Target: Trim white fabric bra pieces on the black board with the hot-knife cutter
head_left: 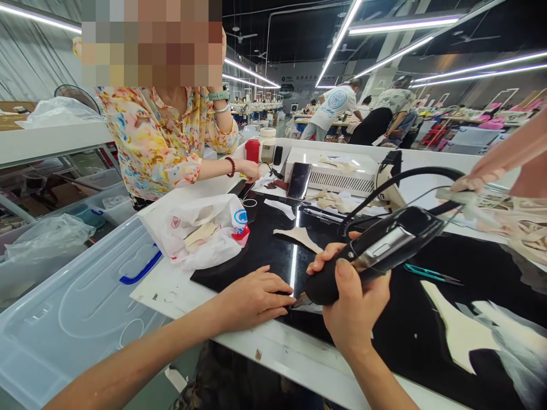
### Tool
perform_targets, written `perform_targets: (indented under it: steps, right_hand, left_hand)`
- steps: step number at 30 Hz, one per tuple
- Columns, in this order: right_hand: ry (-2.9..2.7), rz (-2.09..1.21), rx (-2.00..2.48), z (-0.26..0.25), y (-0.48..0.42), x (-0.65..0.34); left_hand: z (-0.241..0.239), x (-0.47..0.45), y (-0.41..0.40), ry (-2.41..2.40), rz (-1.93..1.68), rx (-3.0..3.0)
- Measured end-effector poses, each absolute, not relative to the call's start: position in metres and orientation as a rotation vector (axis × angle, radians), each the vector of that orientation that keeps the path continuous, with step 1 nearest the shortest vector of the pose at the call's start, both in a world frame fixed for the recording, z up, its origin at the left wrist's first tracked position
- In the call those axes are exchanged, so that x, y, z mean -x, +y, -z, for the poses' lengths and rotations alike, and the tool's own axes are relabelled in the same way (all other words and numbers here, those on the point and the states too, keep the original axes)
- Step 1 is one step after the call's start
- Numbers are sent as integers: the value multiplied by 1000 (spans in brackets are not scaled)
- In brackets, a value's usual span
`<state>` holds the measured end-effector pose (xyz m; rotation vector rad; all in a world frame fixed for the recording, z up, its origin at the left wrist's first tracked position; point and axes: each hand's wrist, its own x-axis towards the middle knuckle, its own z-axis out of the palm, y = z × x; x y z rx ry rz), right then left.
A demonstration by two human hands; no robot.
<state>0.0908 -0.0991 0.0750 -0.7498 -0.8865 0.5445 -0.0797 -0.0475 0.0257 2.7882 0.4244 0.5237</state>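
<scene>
Right hand (355, 307) wrapped round a black handheld tool (376, 245), its nose over the near edge of the glossy black board (265, 250). Left hand (256, 296) palm-down there, fingers extended, tips just beside the nose — can't tell if they pin anything. Looks mid-job: one cream piece (461, 330) loose right of the hands, a second cream piece (301, 234) beyond, more in the white bag (213, 259) — done or waiting, can't tell.

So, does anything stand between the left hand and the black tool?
Between the left hand and the black tool in the right hand, only a small glossy piece shows, near the tool's front end; I cannot tell what it is.
</scene>
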Motion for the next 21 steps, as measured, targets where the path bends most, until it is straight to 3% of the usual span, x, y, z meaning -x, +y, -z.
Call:
perform_targets:
  steps: [21]
  right_hand:
    - [-818, -547, 824, -74, -102, -88]
  left_hand:
    - [-18, 81, -48, 442, -563, -2768]
